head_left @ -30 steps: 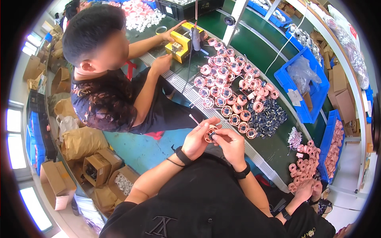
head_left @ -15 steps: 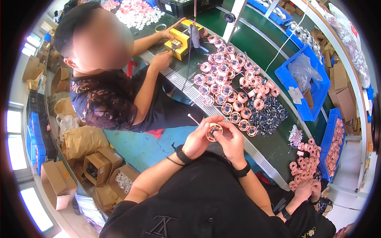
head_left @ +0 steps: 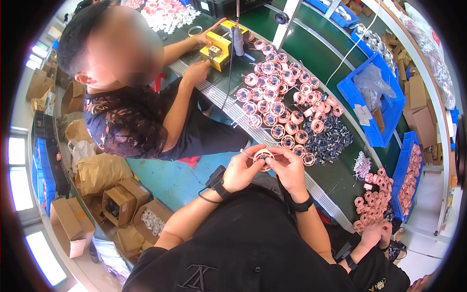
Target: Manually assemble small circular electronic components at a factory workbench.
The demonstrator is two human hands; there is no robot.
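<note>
Between both hands, in front of my body, is a pink ring-shaped housing (head_left: 263, 155) with a small dark part inside it. My left hand (head_left: 239, 170) grips its left side, thumb on the inner part. My right hand (head_left: 289, 171) closes on the other side, its thumb also pressing at the middle. The fingers hide much of the housing. Just beyond them on the bench lie many similar pink housings with dark parts inside (head_left: 277, 108). Beside those is a heap of small dark components (head_left: 327, 141).
A co-worker at the left handles a yellow fixture (head_left: 218, 51). Another person's hands (head_left: 374, 234) are at the lower right by a pile of pink housings (head_left: 373, 199). A blue bin (head_left: 372, 100) holds clear plastic. Cardboard boxes (head_left: 119, 207) stand on the left.
Both thumbs have come together over the middle of the housing, and the housing has tilted. The white-tipped lead that stuck out at the left no longer stands out. The co-worker leans slightly left.
</note>
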